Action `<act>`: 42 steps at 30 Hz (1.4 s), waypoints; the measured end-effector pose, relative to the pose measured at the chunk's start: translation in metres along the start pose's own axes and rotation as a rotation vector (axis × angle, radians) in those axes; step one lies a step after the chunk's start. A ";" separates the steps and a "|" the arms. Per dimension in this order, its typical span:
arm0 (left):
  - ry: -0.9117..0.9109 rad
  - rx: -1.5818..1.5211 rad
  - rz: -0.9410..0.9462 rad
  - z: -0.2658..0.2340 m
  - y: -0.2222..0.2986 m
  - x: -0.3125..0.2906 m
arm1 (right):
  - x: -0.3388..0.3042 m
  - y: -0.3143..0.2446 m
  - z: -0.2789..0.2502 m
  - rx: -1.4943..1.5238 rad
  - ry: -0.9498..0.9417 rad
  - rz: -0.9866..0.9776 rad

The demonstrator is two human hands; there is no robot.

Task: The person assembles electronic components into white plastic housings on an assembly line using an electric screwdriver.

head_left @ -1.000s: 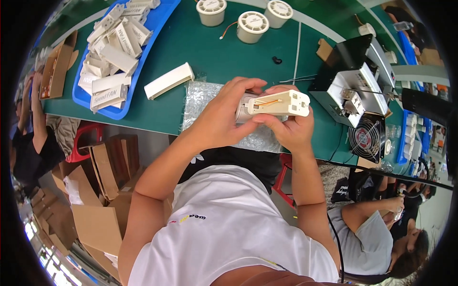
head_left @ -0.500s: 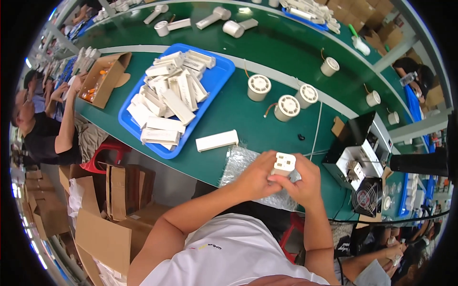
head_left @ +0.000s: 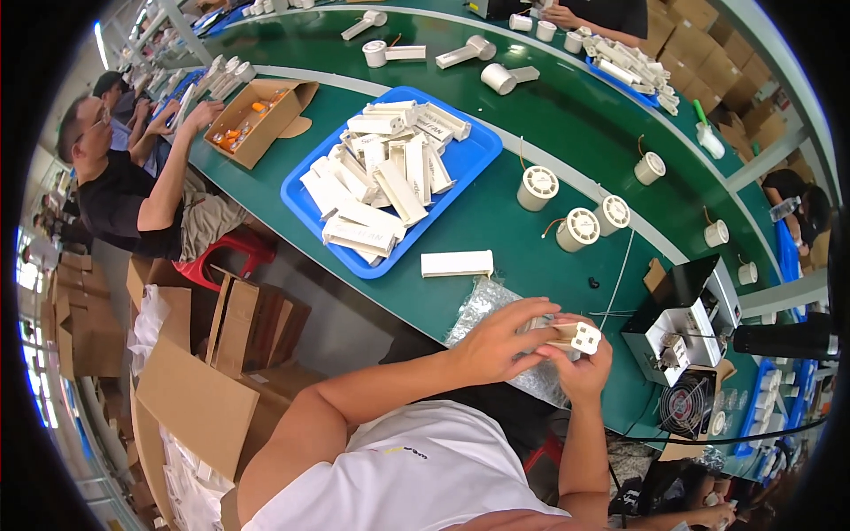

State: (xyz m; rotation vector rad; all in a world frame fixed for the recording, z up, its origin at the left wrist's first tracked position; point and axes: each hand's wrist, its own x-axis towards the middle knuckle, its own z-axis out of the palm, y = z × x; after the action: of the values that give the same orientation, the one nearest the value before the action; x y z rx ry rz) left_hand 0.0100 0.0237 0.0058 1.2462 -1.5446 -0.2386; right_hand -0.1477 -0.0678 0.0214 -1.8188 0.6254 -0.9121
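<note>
A white plastic handle housing lies on its side between my hands, its end with square openings facing right. My left hand grips its left part, fingers over the top. From below and the right, my right hand closes around it, thumb against its near side. My fingers hide much of its length. Under my hands lies a sheet of bubble wrap. Just beyond the wrap is another white housing. Several more housings fill a blue tray.
White round fan heads with wires stand beyond my hands. At the right are a black-and-white metal box and a round fan. A cardboard box holds orange parts. A co-worker sits at the left. Open cartons stand below the table edge.
The housing has tipped from nearly upright to lying sideways, its open end now toward the right. My left hand has moved over it. The view has shifted, so the table appears farther right.
</note>
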 end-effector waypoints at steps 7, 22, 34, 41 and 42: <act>-0.297 -0.331 -0.222 -0.023 -0.010 0.013 | -0.003 0.002 -0.003 0.019 -0.037 0.006; 0.160 -0.205 -0.328 0.029 -0.001 0.014 | -0.030 -0.009 -0.082 -0.451 0.813 -0.382; 0.104 -0.244 -0.277 0.044 -0.002 0.015 | 0.060 -0.069 -0.198 -0.226 0.907 -0.338; 0.161 -0.175 -0.299 0.035 -0.007 0.017 | 0.086 -0.155 -0.150 -0.138 1.107 -0.760; 0.155 -0.200 -0.352 0.039 -0.010 0.016 | 0.081 -0.159 -0.155 -0.093 1.160 -0.716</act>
State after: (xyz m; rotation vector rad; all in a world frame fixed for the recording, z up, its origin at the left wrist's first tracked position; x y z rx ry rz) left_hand -0.0135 -0.0097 -0.0068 1.3369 -1.1335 -0.4999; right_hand -0.2227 -0.1476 0.2308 -1.4474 0.6816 -2.5095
